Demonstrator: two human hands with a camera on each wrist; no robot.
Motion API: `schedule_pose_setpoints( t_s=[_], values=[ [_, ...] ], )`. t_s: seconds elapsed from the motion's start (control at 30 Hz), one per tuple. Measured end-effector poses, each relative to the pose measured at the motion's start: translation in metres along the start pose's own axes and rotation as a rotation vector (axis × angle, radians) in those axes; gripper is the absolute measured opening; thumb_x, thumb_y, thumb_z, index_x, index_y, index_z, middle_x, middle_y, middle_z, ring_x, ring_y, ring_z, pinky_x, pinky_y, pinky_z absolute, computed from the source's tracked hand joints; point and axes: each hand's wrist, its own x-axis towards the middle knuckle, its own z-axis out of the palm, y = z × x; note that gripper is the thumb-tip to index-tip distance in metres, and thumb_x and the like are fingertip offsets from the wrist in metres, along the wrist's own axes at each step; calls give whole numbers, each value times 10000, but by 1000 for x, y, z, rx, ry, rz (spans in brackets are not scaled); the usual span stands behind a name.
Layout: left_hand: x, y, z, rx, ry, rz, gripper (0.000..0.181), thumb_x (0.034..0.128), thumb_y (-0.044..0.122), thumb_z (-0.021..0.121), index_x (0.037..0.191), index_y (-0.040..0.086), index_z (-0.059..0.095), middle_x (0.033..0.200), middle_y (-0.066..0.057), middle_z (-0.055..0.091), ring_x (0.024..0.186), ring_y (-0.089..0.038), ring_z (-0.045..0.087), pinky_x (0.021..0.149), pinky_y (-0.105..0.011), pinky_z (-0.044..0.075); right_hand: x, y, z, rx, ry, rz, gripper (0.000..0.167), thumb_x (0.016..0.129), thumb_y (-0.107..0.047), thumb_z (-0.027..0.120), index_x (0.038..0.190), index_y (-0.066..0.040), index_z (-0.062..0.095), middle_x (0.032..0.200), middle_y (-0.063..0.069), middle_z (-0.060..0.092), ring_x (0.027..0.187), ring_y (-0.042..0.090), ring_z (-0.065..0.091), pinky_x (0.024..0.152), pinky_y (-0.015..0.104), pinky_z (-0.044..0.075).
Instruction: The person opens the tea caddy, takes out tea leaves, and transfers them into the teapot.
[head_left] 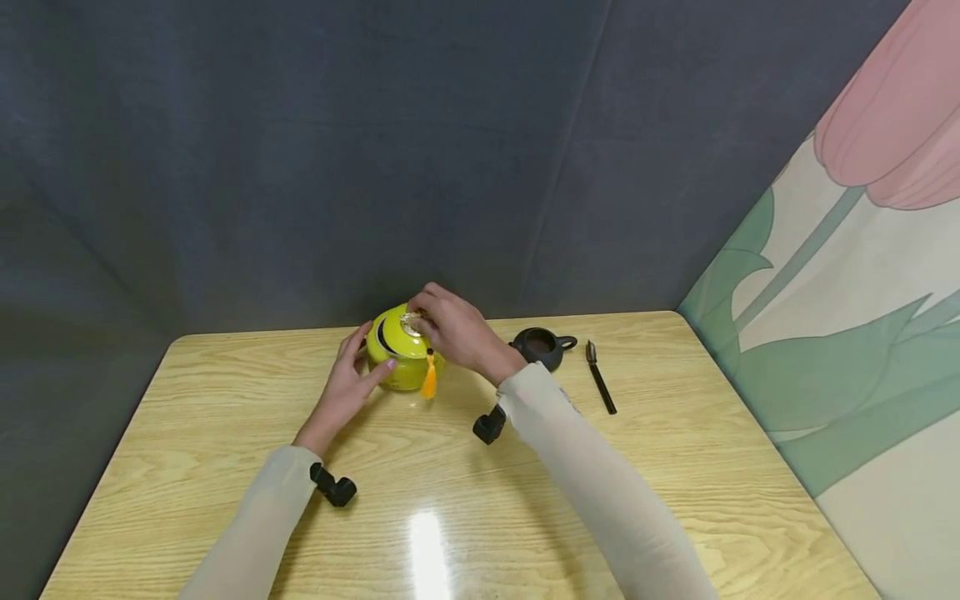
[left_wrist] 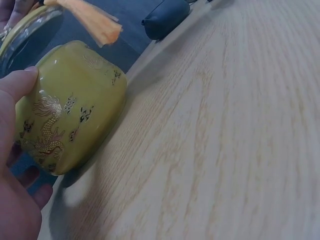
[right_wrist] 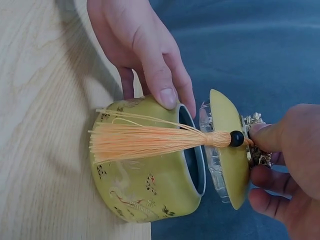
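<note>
A yellow jar with gold dragon patterns stands near the table's back edge. My left hand grips its side, the thumb near the rim and the fingers round the far side. Above the mouth, my right hand pinches the ornate gold knob of the yellow lid. A gap separates lid and jar in the right wrist view, and a clear ring shows under the lid. From the knob an orange tassel with a black bead hangs across the jar. The jar's inside is mostly hidden.
To the right of the jar, a small dark teapot with a side handle stands partly behind my right wrist. Beside it lies a slim black-handled tool. A dark curtain borders the wooden table at the back.
</note>
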Motion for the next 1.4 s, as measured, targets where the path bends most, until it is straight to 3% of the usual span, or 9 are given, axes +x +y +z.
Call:
schedule_pose_setpoints(
  t_s=[0.3, 0.57, 1.07, 1.4],
  values=[
    [2, 0, 0, 15, 2, -1, 859, 1043, 245, 697, 1721, 137, 181, 1771, -163, 163, 1626, -379, 248, 1324, -596, 270, -24, -4, -4, 15, 4, -25, 236, 1094, -202, 617, 1281, -98, 718, 1209, 36, 657, 951, 135, 623, 874, 306, 577],
    [3, -2, -1, 14, 0, -12, 829, 1054, 210, 678, 1722, 154, 191, 1778, -150, 152, 1627, -368, 245, 1323, -579, 284, -46, -12, -2, -40, -4, -27, 234, 1085, -232, 639, 1265, -115, 731, 1134, 30, 643, 854, 117, 586, 758, 274, 546],
    [-1, -2, -7, 29, 25, -12, 857, 1052, 275, 694, 1717, 104, 181, 1770, -170, 172, 1614, -381, 274, 1326, -593, 271, -79, -18, 31, -66, -49, -35, 173, 1083, -229, 642, 1212, -154, 730, 1218, -1, 663, 915, 93, 622, 819, 277, 577],
    [0, -3, -8, 45, 18, -19, 871, 1051, 321, 692, 1726, 156, 167, 1776, -150, 178, 1630, -371, 260, 1335, -569, 267, -97, -12, 48, -42, -95, -16, 175, 1086, -233, 639, 1207, -161, 742, 1148, -22, 661, 886, 78, 587, 799, 261, 551]
  ],
)
